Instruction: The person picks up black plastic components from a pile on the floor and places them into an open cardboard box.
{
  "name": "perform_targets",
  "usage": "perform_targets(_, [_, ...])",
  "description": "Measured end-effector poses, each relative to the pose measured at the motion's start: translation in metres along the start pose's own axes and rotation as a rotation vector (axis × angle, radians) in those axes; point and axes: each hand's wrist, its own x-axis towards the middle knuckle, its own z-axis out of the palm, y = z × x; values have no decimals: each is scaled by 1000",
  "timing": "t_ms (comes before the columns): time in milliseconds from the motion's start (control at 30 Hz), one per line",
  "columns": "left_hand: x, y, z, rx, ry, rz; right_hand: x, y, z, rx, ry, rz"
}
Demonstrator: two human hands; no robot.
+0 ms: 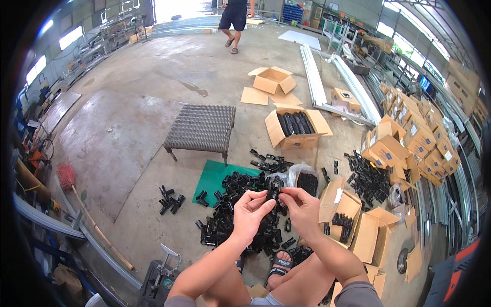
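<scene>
A small black fitting is held up over the pile between my two hands. My left hand pinches its left side with thumb and fingers. On its right side, the thumb and fingertips of my right hand are closed on it. Fingers cover parts of the piece, so its exact shape is hard to make out. Beneath my hands lies a heap of similar black fittings, partly on a green sheet. Just beyond the fitting, a clear plastic bag stands beside a mass of small black parts.
A woven stool stands ahead, left of an open carton of black parts. Open cartons and another pile of fittings lie to the right. A red broom rests at left. Another person is on foot far ahead.
</scene>
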Motion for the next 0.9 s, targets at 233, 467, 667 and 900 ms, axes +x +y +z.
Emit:
perform_targets(233, [-6, -5, 1, 8, -15, 36, -9, 2, 0, 75, 34, 43])
perform_targets(467, [-5, -2, 2, 24, -4, 30, -8, 11, 0, 7, 30, 13])
perform_targets(667, [-1, -9, 6, 13, 15, -43, -8, 13, -14, -12, -1, -19])
perform_targets(900, [1, -15, 7, 89, 11, -35, -7, 14, -21, -23, -5, -38])
